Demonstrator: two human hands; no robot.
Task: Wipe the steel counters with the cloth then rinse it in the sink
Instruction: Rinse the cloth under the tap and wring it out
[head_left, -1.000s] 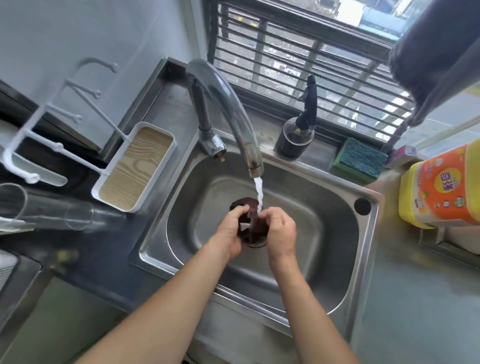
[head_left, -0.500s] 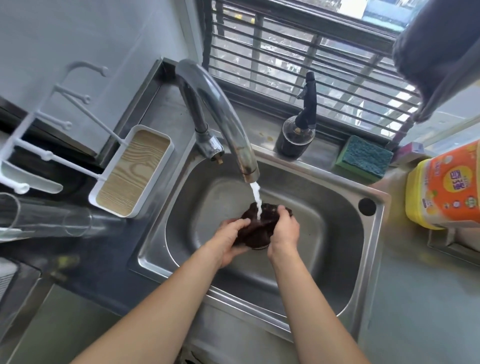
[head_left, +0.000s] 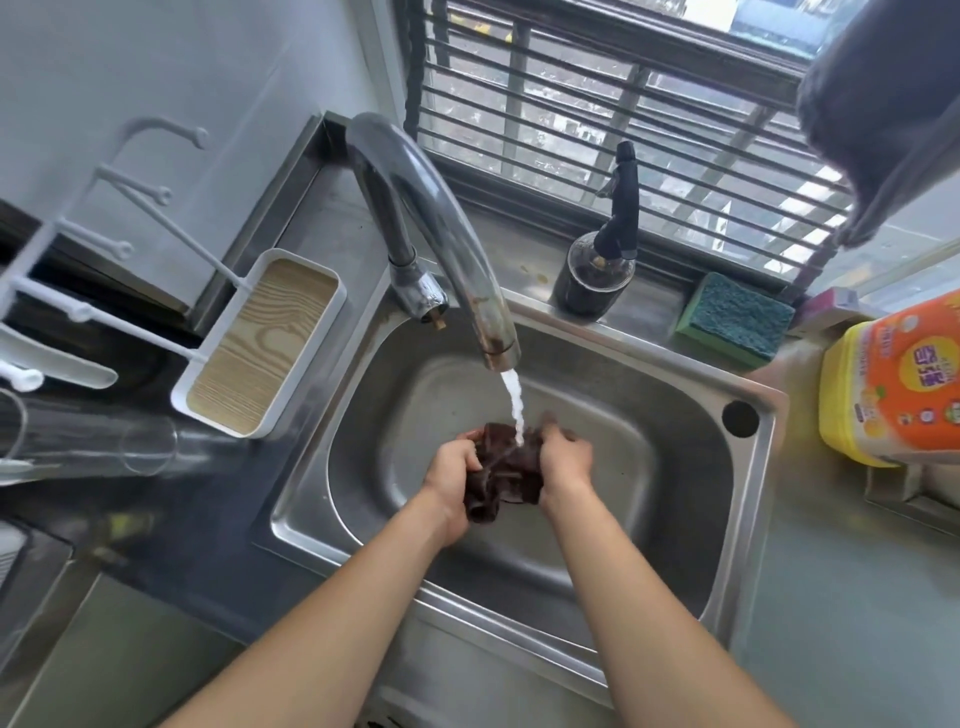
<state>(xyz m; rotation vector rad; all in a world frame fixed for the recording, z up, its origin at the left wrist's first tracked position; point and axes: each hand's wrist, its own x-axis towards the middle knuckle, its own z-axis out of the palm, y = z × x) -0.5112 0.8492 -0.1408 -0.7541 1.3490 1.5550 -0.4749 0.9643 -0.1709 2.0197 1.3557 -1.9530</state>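
Under running water, cloth (head_left: 506, 470) bunched between both hands' fingers (gripped).

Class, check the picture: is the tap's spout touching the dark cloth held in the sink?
Apart. The head view shows the spout ending above the cloth, with only the water stream bridging the gap.

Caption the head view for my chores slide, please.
Both hands, left hand and right hand, scrunch a dark cloth under the running tap.

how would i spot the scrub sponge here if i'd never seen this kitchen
Find the steel sink, then the ledge behind it under the barred window. The sponge lies there, right of the dark pump bottle: a flat block, teal on top, green beneath.
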